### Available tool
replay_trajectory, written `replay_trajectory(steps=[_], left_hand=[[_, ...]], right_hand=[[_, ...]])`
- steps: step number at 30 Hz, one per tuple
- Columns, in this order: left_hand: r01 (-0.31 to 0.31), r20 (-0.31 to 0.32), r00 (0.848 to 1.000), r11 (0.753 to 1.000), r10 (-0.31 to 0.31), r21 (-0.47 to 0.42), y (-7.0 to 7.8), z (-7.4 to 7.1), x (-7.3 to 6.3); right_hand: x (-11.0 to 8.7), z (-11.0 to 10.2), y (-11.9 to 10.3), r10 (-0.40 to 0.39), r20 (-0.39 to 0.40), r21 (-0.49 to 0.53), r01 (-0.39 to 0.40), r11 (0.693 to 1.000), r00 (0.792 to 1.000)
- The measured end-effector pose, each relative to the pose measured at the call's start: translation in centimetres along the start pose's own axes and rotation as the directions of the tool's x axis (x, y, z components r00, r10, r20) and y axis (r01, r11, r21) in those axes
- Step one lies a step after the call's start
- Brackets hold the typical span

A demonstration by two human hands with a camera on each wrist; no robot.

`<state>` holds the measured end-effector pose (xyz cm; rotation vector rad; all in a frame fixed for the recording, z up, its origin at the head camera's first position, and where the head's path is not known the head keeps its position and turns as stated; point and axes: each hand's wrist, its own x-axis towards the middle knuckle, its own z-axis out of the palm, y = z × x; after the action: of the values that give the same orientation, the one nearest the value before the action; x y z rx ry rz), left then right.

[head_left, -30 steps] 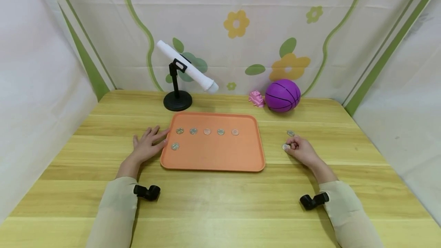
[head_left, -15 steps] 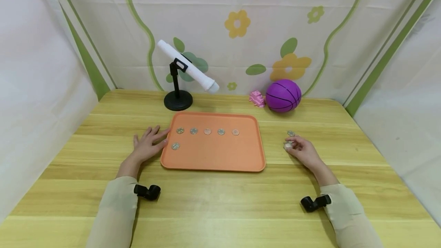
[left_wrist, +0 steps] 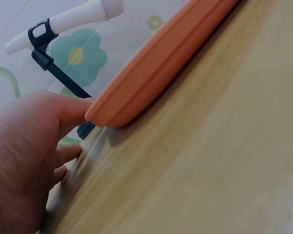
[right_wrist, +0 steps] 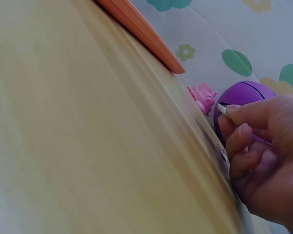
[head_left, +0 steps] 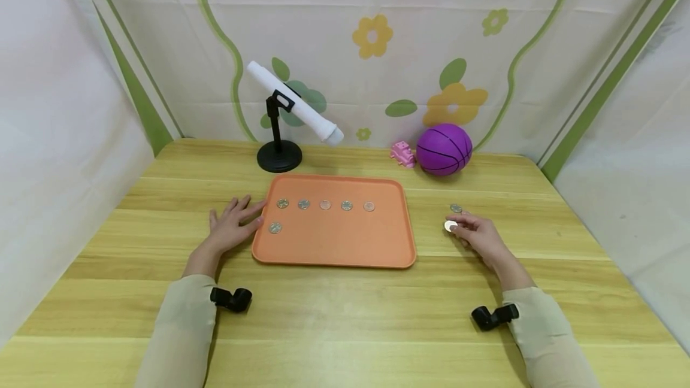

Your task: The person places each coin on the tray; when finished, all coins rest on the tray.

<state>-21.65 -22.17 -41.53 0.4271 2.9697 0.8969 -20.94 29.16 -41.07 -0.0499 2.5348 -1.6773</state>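
Note:
My right hand (head_left: 481,238) pinches a silver coin (head_left: 450,226) between thumb and fingers, to the right of the tray; the right wrist view shows this coin (right_wrist: 222,109) edge-on at the fingertips. Just beyond those fingers another coin (head_left: 456,208) lies on the table. An orange tray (head_left: 334,250) bears a back row of several coins, among them a coin (head_left: 325,205) in the middle, and a single coin (head_left: 275,228) nearer its left front. My left hand (head_left: 230,229) rests with fingers spread on the table, fingertips touching the tray's left rim (left_wrist: 100,114).
Behind the tray, a white microphone (head_left: 296,103) tilts on a black stand (head_left: 279,156). A pink toy (head_left: 402,154) and a purple ball (head_left: 444,149) sit at the back right. Fabric with printed flowers (head_left: 372,36) encloses the wooden table (head_left: 345,328).
My right hand has lifted slightly and turned the pinched coin so its face catches light. The left hand stays at the tray's edge, and the coins on the tray have not moved.

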Motion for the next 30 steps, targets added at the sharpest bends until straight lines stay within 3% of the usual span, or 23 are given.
replay_trajectory(steps=[6,14,30], left_hand=[[-0.002,-0.004,1.000,1.000,0.002,0.003,0.0,-0.1,0.0],[-0.003,-0.008,1.000,1.000,0.003,0.007,0.0,0.0,-0.1],[-0.010,-0.014,1.000,1.000,0.010,0.007,-0.1,0.0,-0.1]], right_hand=[[0.2,1.3,-1.7,0.052,0.044,0.199,-0.060,0.978,0.998],[1.8,4.8,-4.4,0.012,0.180,0.354,-0.077,0.932,0.984],[4.5,13.3,-10.7,0.020,0.295,0.351,-0.128,0.928,0.955]])
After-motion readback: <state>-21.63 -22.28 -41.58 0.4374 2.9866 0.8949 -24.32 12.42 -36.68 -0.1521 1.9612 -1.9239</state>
